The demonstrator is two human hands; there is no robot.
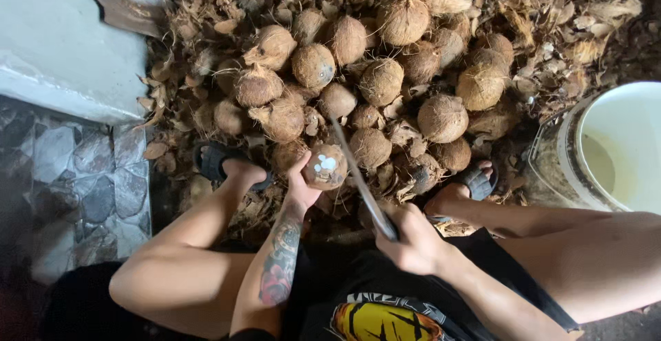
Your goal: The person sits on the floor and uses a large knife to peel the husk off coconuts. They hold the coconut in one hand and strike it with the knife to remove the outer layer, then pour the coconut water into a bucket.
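My left hand (300,184) grips a brown husked coconut (326,166) from below; white patches show where its shell is chipped. My right hand (413,243) is closed on the handle of a long knife (359,176), whose blade slants up and to the left, its tip just above the held coconut. Both hands are in front of my knees, with the coconut held over the near edge of a pile of coconuts (382,79).
Dry husk scraps (544,24) lie around the pile. A white bucket (623,145) stands at the right. My feet in dark sandals (215,158) flank the pile. A concrete step (62,45) and stone-patterned floor (82,183) are at the left.
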